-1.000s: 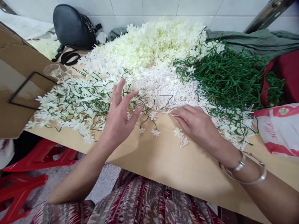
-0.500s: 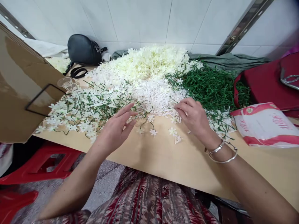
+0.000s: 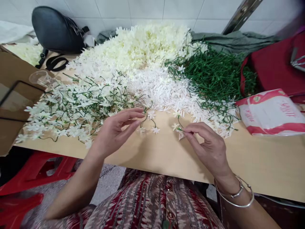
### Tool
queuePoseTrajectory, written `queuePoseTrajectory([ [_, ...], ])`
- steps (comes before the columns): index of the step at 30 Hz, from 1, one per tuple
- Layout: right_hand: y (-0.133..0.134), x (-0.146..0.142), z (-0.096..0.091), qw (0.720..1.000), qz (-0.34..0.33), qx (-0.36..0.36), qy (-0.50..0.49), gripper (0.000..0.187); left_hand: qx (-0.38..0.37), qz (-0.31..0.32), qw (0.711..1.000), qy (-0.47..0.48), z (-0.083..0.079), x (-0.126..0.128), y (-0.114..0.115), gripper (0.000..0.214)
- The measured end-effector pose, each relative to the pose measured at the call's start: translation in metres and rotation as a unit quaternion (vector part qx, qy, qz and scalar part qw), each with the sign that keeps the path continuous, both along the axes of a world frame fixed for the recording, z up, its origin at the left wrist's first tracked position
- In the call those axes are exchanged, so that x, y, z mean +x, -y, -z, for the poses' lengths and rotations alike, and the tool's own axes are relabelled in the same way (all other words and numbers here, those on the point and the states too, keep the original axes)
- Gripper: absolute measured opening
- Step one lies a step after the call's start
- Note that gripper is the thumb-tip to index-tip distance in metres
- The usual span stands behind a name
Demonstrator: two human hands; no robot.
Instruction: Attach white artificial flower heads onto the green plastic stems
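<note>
My right hand [image 3: 211,148] pinches a green artificial flower stem [image 3: 180,122] between thumb and fingertips, just above the table. Small white flower heads [image 3: 175,126] lie by the stem's ends; whether they are fixed to it I cannot tell. Empty, with thumb and fingers apart, my left hand [image 3: 113,132] hovers at the edge of a heap of stemmed white flowers [image 3: 78,101]. A two-ended stem with white blossoms [image 3: 155,130] rests just right of its fingertips. Behind the hands spread thin white flower pieces [image 3: 159,90] and a mound of cream petals [image 3: 147,44].
Loose green stems [image 3: 212,76] are heaped at the right, near a red bag [image 3: 269,63] and a white-and-pink packet [image 3: 274,113]. A black bag [image 3: 57,30] stands at the back left. The cardboard box [image 3: 17,73] borders the left side, above red stools [image 3: 43,171].
My right hand has come down and toward me with the green stem, over to the loose flower heads. The left stays near the stemmed flowers. The view has tilted downward.
</note>
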State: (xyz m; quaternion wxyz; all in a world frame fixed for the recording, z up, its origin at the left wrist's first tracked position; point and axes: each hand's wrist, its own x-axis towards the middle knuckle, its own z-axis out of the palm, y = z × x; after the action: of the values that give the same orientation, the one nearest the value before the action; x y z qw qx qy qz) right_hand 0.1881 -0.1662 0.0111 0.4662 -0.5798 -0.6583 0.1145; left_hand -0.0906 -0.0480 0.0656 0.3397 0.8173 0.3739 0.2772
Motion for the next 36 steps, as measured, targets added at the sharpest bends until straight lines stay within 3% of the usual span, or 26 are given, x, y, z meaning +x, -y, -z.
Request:
queuePoseTrajectory([
  [5,-0.005,-0.018,0.011,0.993,0.02,-0.008,0.119,0.012,0.066,0.066,0.992,-0.081,0.019,0.012,-0.002,0.021],
  [11,-0.002,-0.034,0.008,0.996,0.061,-0.053,0.034,0.009,0.151,0.038,0.98,-0.121,0.032,-0.005,-0.012,0.022],
  [16,-0.003,-0.04,0.01,0.995,0.064,-0.058,0.042,0.007,0.161,0.121,0.957,-0.211,0.037,0.003,0.002,0.03],
  [19,0.001,-0.036,0.011,0.995,0.068,-0.063,0.04,0.008,0.167,0.152,0.942,-0.25,0.041,0.003,0.005,0.024],
  [22,0.007,-0.025,0.01,0.994,0.077,-0.071,0.029,0.008,0.185,0.103,0.939,-0.27,0.042,-0.013,-0.005,0.027],
  [28,0.005,-0.019,0.014,0.995,0.044,-0.079,0.031,0.005,0.219,-0.03,0.918,-0.33,0.033,-0.043,-0.026,0.032],
  [33,-0.014,-0.036,0.005,0.994,-0.012,-0.033,0.108,0.008,0.2,-0.016,0.921,-0.334,0.012,-0.028,-0.014,0.032],
  [36,-0.023,-0.043,-0.007,0.997,-0.016,-0.035,0.074,0.008,0.177,-0.004,0.944,-0.277,0.001,-0.01,0.002,0.032],
])
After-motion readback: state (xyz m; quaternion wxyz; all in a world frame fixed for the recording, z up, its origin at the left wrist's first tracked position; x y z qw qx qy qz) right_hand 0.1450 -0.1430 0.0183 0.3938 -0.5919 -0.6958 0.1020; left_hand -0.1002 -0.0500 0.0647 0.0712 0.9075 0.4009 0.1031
